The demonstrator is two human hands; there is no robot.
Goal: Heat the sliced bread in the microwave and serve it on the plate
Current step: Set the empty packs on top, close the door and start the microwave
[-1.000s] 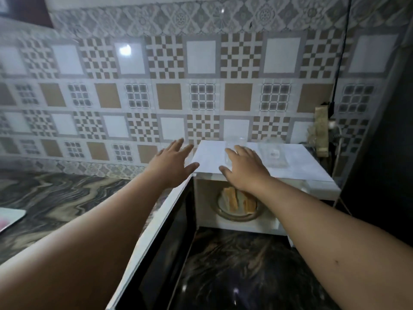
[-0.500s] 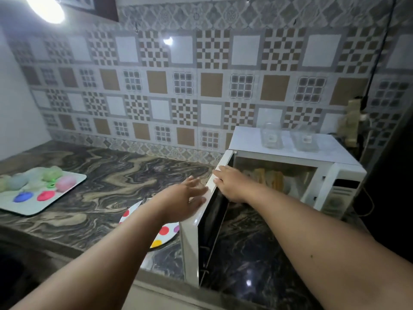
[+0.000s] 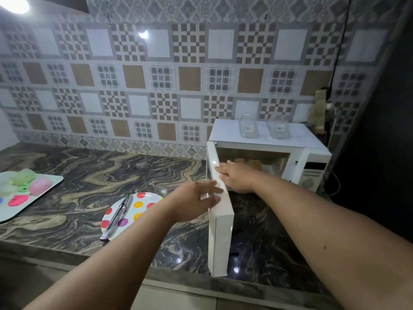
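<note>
While the white microwave (image 3: 268,139) stands open on the glossy, swirled marble counter (image 3: 89,171), both hands meet at its slab-like door (image 3: 220,220). The left hand (image 3: 192,203) lies flat on the door's outer face, fingers loosely spread. The right hand (image 3: 237,177) rests behind the door's top edge, fingers straight and together. Golden bread (image 3: 251,163) sits inside the cavity. Left of the door, metal tongs (image 3: 116,217) lie across a round polka-dot plate (image 3: 138,204).
</note>
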